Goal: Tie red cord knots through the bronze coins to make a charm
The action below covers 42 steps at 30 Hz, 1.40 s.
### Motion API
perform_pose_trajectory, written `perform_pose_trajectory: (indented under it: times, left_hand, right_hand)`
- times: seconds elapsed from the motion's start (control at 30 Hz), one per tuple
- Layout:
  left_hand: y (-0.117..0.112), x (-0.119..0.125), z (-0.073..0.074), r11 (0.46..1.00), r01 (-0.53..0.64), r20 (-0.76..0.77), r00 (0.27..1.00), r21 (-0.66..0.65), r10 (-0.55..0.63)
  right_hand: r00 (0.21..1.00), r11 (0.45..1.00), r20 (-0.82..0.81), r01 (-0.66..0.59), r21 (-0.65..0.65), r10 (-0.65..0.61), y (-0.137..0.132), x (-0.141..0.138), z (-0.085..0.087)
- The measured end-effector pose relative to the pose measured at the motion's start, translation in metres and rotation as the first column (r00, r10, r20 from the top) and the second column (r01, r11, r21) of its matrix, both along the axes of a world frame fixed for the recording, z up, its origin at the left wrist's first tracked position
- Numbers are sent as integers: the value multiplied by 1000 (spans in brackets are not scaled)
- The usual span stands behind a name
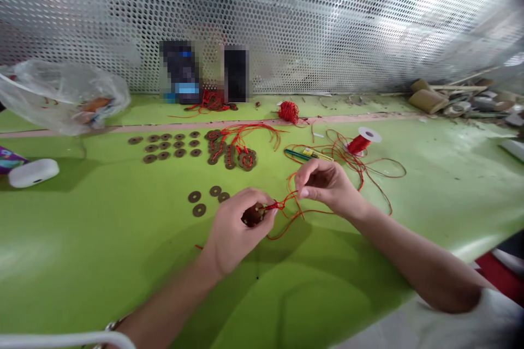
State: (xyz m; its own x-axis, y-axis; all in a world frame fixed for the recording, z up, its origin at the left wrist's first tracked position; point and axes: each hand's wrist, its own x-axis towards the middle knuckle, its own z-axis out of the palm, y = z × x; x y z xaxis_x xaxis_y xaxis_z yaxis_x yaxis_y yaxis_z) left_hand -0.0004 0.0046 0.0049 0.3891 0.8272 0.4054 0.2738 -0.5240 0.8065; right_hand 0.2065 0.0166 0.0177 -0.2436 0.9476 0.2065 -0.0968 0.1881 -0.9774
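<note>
two hands meet over the middle of the green table (123,262). the left hand (235,229) is closed around a small stack of brown coins (252,214), gripping it so the holes stay lined up, while the right hand (323,182) pinches the red cord (286,202) between thumb and fingertips, taut from the stack. four loose coins (207,199) lie just left of the left hand; rows of coins (166,147) and tied bundles (233,155) sit farther back. a red spool (360,143) and tangled cord lie behind the right hand. open room is nearer the front edge and to the left; a plastic bag (61,95) sits far left by the mesh wall (286,22).
</note>
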Motion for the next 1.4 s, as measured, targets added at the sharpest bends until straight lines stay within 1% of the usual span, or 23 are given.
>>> perform_pose_trajectory:
  times: [0.13,0.3,0.4,0.47,0.57,0.63,0.7,0.77,0.83,0.93,1.13,1.2,1.3,1.4]
  left_hand:
    - [0,1,2,999,46,-46,998,-18,-47]
    - [0,3,5,996,49,-91,994,-78,-56]
    - [-1,3,4,994,19,-39,999,-111,-24]
    - [-1,2,2,992,-32,19,999,-120,34]
    - [-1,0,1,986,-103,83,990,-131,115]
    - [0,0,0,983,-113,100,987,-146,128]
    - [0,0,0,982,-113,110,985,-152,130]
    - [1,0,0,983,-106,113,986,-150,124]
    - [1,0,0,984,-96,118,987,-147,114]
    - [0,0,0,982,-105,122,985,-158,125]
    - [2,-3,-1,945,-234,121,956,-226,266]
    - [3,-4,-1,936,-248,124,951,-248,284]
    - [4,-5,-1,941,-209,114,963,-265,245]
    - [3,-4,2,951,-142,82,982,-273,170]
  right_hand:
    - [995,996,-69,69,-48,-72,6,1,-6]
    - [994,996,-96,45,-71,-52,3,-4,-10]
    - [995,995,-85,38,-89,-46,-1,-8,-9]
    - [996,996,-70,51,-70,-56,-4,-10,-9]
    - [998,998,7,68,-20,-68,-8,-13,-9]
    - [992,1000,123,16,-10,-15,-11,-15,-11]
    - [970,998,237,-55,-29,60,-13,-17,-12]
    - [950,995,295,-87,-54,99,-14,-18,-13]
    - [945,995,313,-75,-61,90,-15,-18,-14]
    - [935,997,344,-73,-33,80,-15,-18,-14]
    - [891,994,448,-105,37,77,-14,-15,-10]
    - [872,992,482,-119,39,86,-13,-14,-8]
    - [861,990,499,-136,45,95,-12,-13,-7]
    - [898,992,438,-87,91,39,-11,-13,-9]
